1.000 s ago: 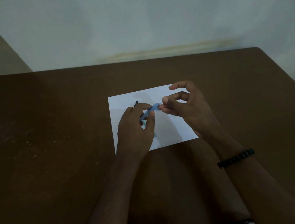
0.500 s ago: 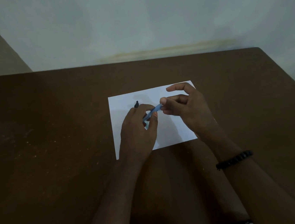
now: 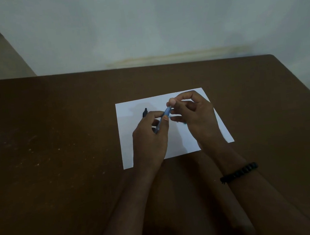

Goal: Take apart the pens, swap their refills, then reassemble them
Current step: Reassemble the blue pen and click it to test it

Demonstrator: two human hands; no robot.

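A light blue pen is held tilted above a white sheet of paper. My left hand grips its lower part, fingers curled round the barrel. My right hand pinches the pen's upper end between thumb and forefinger. A dark pen lies on the paper just behind my left hand, mostly hidden by it. A small teal piece shows under my right hand's fingers; I cannot make out what it is.
The paper lies near the middle of a brown table, whose far edge meets a pale wall. A black beaded bracelet is on my right wrist.
The pen has tilted more upright and my right hand has risen to its upper end. Both hands have stayed over the paper.
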